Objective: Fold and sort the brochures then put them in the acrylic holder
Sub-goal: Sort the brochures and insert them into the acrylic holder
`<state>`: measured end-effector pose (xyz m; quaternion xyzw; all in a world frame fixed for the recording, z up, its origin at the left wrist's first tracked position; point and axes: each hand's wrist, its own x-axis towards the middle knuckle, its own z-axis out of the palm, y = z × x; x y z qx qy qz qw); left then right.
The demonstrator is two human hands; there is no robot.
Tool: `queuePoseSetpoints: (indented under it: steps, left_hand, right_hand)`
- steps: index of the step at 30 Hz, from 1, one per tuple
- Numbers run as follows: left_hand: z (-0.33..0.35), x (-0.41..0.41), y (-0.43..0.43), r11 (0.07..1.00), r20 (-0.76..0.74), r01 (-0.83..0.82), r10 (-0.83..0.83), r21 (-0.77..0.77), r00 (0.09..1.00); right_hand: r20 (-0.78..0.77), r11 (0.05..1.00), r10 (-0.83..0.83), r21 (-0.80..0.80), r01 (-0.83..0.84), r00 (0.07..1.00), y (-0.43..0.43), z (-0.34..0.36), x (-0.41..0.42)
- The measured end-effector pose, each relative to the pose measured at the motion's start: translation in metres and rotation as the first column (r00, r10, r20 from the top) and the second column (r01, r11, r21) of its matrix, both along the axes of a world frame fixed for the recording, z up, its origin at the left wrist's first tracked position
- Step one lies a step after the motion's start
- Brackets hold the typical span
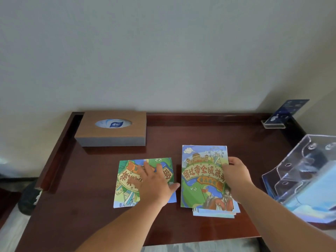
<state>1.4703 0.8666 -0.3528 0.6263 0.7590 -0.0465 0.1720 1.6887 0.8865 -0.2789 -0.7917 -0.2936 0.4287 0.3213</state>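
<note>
– Nearest the front edge of the table (81,206), what are the hands doing?

– Left hand (154,180) lies flat, fingers spread, palm pressing on a single folded brochure (125,180) and gripping nothing. Right hand (236,175) covers the right edge of the top brochure (200,173) on the stack (214,213) just beside it. I cannot tell whether it pinches that edge or only rests on it.

– And the count?

– Two hands. One lone brochure on the left, its cover upside down to us. One stack on the right: one full cover on top, several sheet edges fanned out beneath at the near corner, too close together to number. Further right, one acrylic holder (298,171) at the table's right edge, near the right forearm. Something pale blue shows through it, and I cannot say what. At the back, one tissue box (112,137) on the left and one small acrylic sign stand (283,113) with a blue card in the far right corner.

– What might go wrong?

– My guess is that lifting the left palm lets the fold spring open, since only pressure seems to keep it flat. Dragging the top cover could fan the loose stack further. A wide swing of the right arm could also knock the holder off the edge.
</note>
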Motion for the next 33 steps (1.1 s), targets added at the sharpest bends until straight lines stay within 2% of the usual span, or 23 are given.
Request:
queuePoseSetpoints:
  steps: [3, 6, 9, 10, 12, 14, 16, 20, 22, 25, 27, 30, 33]
  left_hand:
    - [-0.002, 0.013, 0.000, 0.992, 0.029, 0.115, -0.114, -0.055, 0.993]
    - [0.000, 0.005, -0.011, 0.939, 0.058, 0.334, -0.330, -0.077, 0.942]
    - [0.007, -0.019, -0.015, 0.881, 0.030, 0.474, -0.473, 0.003, 0.880]
    - [0.010, -0.025, -0.015, 0.891, 0.001, 0.450, -0.451, 0.064, 0.892]
    - [0.014, -0.026, -0.014, 0.945, -0.047, 0.299, -0.296, 0.128, 0.954]
    - [0.013, -0.015, -0.013, 0.992, -0.034, 0.103, -0.100, 0.072, 0.994]
    - [0.007, 0.000, -0.012, 1.000, 0.011, -0.013, 0.014, -0.018, 1.000]
    - [-0.003, 0.017, -0.019, 0.997, 0.036, -0.016, 0.019, -0.079, 0.999]
    - [-0.004, 0.014, -0.022, 0.993, 0.042, 0.039, -0.035, -0.107, 0.999]
    - [0.003, 0.002, -0.020, 0.981, -0.033, 0.127, -0.133, -0.147, 0.991]
    - [0.010, 0.000, -0.015, 0.991, -0.059, 0.062, -0.069, -0.120, 0.996]
    - [0.015, 0.012, -0.011, 0.993, -0.016, -0.087, 0.086, -0.080, 0.996]
    - [0.007, 0.027, -0.009, 0.985, 0.042, -0.116, 0.122, -0.130, 0.992]
  right_hand:
    - [-0.015, 1.000, -0.007, -0.002, 0.007, 1.000, 0.003, -0.002, 0.007]
    - [-0.019, 1.000, -0.013, -0.011, 0.012, 1.000, 0.006, -0.005, 0.012]
    - [-0.021, 1.000, -0.005, 0.007, 0.006, 1.000, 0.012, -0.007, 0.011]
    - [-0.028, 1.000, -0.006, 0.007, 0.006, 1.000, 0.014, -0.008, 0.010]
    - [-0.043, 1.000, -0.006, -0.003, 0.006, 0.999, 0.014, -0.011, 0.009]
    - [-0.051, 1.000, -0.001, -0.010, 0.001, 0.999, 0.013, -0.015, 0.007]
    - [-0.043, 1.000, 0.006, -0.017, -0.007, 0.999, 0.012, -0.018, 0.006]
    - [-0.045, 1.000, 0.004, -0.027, -0.005, 0.999, 0.009, -0.017, 0.007]
    - [-0.056, 1.000, 0.003, -0.024, -0.004, 0.998, 0.008, -0.015, 0.007]
    - [-0.067, 1.000, 0.001, -0.025, -0.003, 0.998, 0.005, -0.014, 0.007]
    - [-0.071, 1.000, -0.010, -0.028, 0.008, 0.997, 0.001, -0.012, 0.007]
    - [-0.082, 0.999, -0.024, -0.035, 0.021, 0.996, -0.006, -0.013, 0.006]
    - [-0.081, 0.999, -0.036, -0.042, 0.032, 0.996, -0.012, -0.015, 0.007]
